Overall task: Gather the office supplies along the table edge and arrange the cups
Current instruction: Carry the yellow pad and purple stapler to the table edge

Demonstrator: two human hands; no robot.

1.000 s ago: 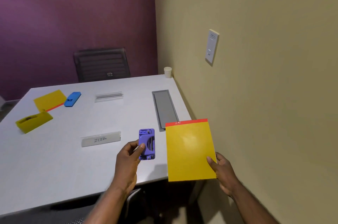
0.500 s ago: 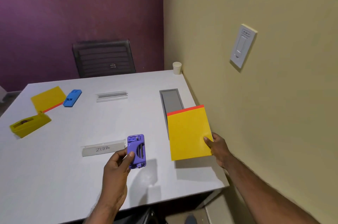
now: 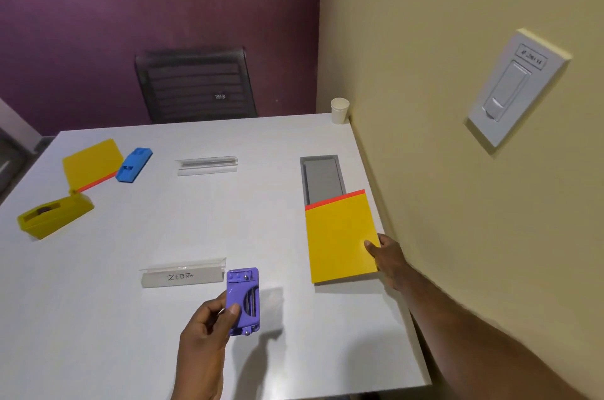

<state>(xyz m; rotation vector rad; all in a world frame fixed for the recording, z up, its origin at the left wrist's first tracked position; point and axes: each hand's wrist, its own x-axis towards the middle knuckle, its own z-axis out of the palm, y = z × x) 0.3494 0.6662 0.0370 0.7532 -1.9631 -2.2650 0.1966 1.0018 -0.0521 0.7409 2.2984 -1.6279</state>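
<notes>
My left hand [image 3: 204, 337] grips a purple hole punch [image 3: 243, 300] and holds it just above the white table [image 3: 130, 318], beside a clear nameplate marked "ZEBRA" [image 3: 183, 275]. My right hand [image 3: 387, 257] pinches the right edge of a yellow notepad with a red top strip [image 3: 338, 237], which lies low over the table's right side near the wall. A white paper cup [image 3: 340, 110] stands at the far right corner. At the far left lie a second yellow notepad [image 3: 90, 162], a blue stapler [image 3: 134, 164] and a yellow tape dispenser [image 3: 54, 215].
A grey recessed cable tray [image 3: 322, 175] sits in the table just beyond the held notepad. A second clear nameplate [image 3: 207, 165] lies mid-table. A black mesh chair [image 3: 196, 82] stands at the far edge. The beige wall with a light switch [image 3: 513, 85] runs close along the right.
Both hands have moved forward over the table. The yellow notepad has gone from upright in the air down to nearly flat near the wall; the purple punch now hovers beside the ZEBRA nameplate.
</notes>
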